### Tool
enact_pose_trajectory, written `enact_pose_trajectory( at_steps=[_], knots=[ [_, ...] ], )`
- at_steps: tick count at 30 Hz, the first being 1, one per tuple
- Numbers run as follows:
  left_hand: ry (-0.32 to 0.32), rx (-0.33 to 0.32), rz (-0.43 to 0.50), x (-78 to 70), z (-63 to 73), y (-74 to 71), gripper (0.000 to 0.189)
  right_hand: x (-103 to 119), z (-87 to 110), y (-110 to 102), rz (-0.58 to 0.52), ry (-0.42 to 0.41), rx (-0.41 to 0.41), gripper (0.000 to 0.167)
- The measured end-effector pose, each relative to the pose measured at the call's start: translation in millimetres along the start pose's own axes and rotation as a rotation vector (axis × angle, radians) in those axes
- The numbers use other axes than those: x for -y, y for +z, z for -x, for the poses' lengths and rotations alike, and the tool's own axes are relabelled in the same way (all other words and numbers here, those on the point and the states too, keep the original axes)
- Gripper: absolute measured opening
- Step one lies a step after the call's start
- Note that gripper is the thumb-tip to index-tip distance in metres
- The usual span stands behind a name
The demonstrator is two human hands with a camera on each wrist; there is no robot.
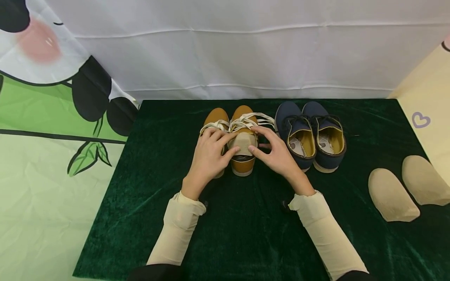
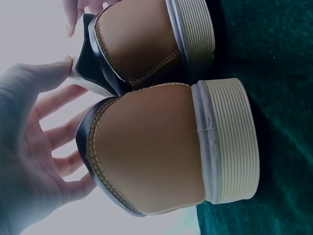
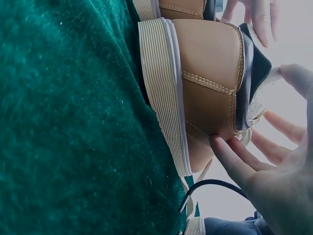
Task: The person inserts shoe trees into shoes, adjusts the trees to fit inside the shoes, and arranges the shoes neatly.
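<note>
A pair of tan lace-up shoes with cream laces stands on the green cloth, heels toward me. My left hand (image 1: 210, 154) and right hand (image 1: 277, 150) are at the opening of the right tan shoe (image 1: 242, 167). Between them stands its beige tongue (image 1: 245, 143), pulled back over the opening, dark lining toward the heel. My left thumb and forefinger pinch the tongue's left edge. The right thumb is on its right edge, while the other right fingers lie along the shoe's side. The left tan shoe (image 2: 151, 147) sits under my left hand, partly hidden.
Two navy shoes, one left (image 1: 295, 132) and one right (image 1: 325, 136), stand side by side just right of the tan pair. Two beige shoe-tip-shaped pieces, one nearer (image 1: 393, 197) and one farther (image 1: 423, 181), lie at the right. White fabric (image 1: 246, 58) hangs behind.
</note>
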State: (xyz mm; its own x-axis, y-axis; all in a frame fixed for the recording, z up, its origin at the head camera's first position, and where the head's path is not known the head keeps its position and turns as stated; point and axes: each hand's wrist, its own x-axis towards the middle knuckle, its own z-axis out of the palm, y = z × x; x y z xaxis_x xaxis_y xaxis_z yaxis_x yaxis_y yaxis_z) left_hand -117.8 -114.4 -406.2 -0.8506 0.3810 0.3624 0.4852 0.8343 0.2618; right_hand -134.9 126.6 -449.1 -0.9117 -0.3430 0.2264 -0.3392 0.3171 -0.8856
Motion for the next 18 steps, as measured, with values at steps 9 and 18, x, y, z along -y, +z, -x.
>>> enact_pose_trajectory(
  at_steps=[9,18],
  knots=[
    [0.005,-0.007,-0.033,-1.1,-3.7,4.0,0.045,-2.6,-1.5,1.6,0.015,-0.016,-0.027,0.059],
    [-0.029,0.006,-0.046,-0.7,-6.5,8.2,0.046,-6.1,-2.2,2.5,0.028,-0.024,-0.040,0.057]
  ],
)
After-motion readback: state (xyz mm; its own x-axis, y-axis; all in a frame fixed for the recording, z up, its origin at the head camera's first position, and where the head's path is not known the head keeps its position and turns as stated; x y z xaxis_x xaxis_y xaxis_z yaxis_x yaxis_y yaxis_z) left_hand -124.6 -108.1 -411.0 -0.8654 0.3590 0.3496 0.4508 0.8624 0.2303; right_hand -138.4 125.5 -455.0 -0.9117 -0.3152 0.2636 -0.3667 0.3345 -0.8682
